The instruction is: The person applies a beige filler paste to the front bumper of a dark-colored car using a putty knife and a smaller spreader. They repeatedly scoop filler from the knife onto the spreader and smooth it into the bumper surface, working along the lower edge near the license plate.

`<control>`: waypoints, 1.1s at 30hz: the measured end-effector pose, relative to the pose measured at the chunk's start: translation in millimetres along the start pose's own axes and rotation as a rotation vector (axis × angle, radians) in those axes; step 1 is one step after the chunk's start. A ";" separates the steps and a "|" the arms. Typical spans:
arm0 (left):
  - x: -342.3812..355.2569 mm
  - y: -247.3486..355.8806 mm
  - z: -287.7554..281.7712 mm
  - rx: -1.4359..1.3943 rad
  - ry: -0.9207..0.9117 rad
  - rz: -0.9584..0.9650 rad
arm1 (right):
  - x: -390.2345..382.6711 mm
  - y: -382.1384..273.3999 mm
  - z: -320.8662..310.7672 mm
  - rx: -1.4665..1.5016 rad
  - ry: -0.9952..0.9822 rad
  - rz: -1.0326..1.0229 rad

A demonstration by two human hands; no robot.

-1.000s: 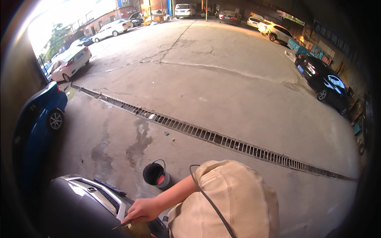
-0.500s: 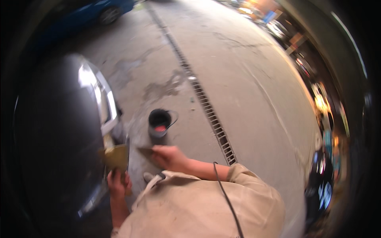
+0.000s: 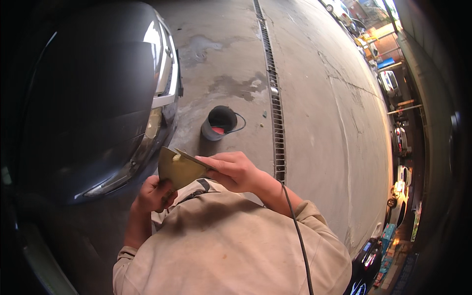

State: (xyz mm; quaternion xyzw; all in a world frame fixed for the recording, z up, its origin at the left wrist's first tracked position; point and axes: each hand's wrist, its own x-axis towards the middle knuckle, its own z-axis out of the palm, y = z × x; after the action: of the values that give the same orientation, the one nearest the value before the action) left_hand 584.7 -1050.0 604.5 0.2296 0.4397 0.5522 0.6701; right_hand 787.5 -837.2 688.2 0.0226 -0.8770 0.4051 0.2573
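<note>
In front of my torso, my left hand (image 3: 153,194) is closed around the lower part of a broad, yellowish putty knife (image 3: 178,172), its wide blade tilted up. My right hand (image 3: 232,169) pinches a thin flat spreader (image 3: 197,161), seen nearly edge-on. The spreader lies against or just over the blade's upper right side; whether they touch I cannot tell. A small pale yellow dab of putty (image 3: 176,158) shows between the tools near their far tips. My right fingertips hide the spreader's near end.
A dark car (image 3: 93,93) with a headlight (image 3: 147,137) and bright grille stands close on the left. A dark bucket (image 3: 208,129) with something red inside stands on the concrete beyond my hands. A drain grate (image 3: 277,118) runs along the floor. A cable (image 3: 298,231) hangs over my right side.
My hands have come together: the spreader has moved from apart to right at the putty knife. Both are now nearer the middle. The view has turned left, showing more of the car.
</note>
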 end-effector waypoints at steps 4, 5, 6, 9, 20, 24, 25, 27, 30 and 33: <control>-8.9 -6.3 -7.8 -0.217 0.129 0.140 | -17.8 1.6 1.9 -0.169 -0.288 0.131; -9.8 -8.2 -7.6 -0.274 0.140 0.198 | -24.3 5.2 3.9 -0.230 -0.376 0.177; -7.5 -7.0 -10.9 -0.213 0.116 0.324 | -30.6 9.5 11.5 -0.246 -0.350 0.282; -3.0 -8.7 -7.5 -0.141 0.298 0.337 | -45.0 26.6 32.5 -0.142 0.043 0.269; 8.0 -31.6 52.6 0.278 0.339 0.297 | -31.5 -15.9 35.1 -0.416 0.359 -0.003; 8.8 -34.2 66.4 0.323 0.321 0.303 | -35.1 -26.0 30.7 -0.535 0.305 -0.028; 8.8 -34.8 69.6 0.337 0.308 0.319 | -37.8 -27.2 30.3 -0.550 0.311 -0.029; 8.0 -36.4 75.6 0.370 0.298 0.336 | -42.7 -29.3 30.1 -0.561 0.261 -0.012; 6.6 -40.5 80.9 0.462 0.256 0.342 | -50.3 -33.1 29.4 -0.556 0.200 0.031; 5.5 -47.4 81.1 0.662 0.284 0.390 | -61.7 -30.8 24.9 -0.539 0.117 0.046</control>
State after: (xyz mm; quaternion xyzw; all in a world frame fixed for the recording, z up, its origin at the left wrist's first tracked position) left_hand 678.6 -1043.9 606.3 0.4333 0.6299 0.5238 0.3756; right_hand 837.8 -886.3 667.3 -0.0900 -0.9372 0.1632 0.2949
